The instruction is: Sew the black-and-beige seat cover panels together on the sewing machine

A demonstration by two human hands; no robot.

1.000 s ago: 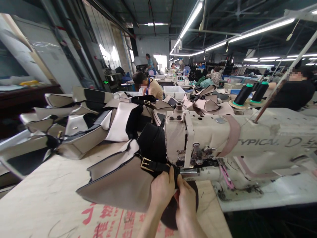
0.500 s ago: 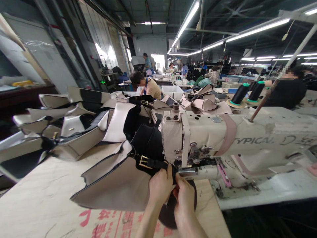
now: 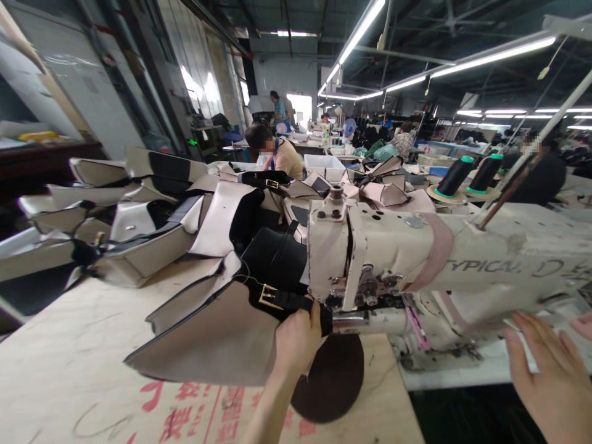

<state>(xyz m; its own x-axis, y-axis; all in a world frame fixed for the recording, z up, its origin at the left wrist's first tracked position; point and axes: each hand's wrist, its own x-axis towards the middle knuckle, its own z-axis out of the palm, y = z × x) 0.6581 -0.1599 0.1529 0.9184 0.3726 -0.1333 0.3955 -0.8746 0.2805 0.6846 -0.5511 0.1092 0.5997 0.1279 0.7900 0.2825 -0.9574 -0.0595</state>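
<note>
Buckle (image 3: 271, 296) is fitted; left hand (image 3: 296, 340) grips the black strap (image 3: 300, 302) at the sewing machine (image 3: 393, 259); right hand (image 3: 550, 376) is open.

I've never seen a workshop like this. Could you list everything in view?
sewing machine: 1, cream, right of centre
thread cones: 2, black with green tops, behind the machine
bag panels: many, cream and black, piled left of the machine
strap: 1 in front, black, at the machine's needle end
buckle: 1 on the strap, gold
disc: 1, dark brown, on the table below the strap
table: 1, pale wood with red print, foreground
crate: 1, white, in the background
co-workers: several, seated beyond the panels
left hand: 1, gripping the strap
right hand: 1, open, lower right
</note>
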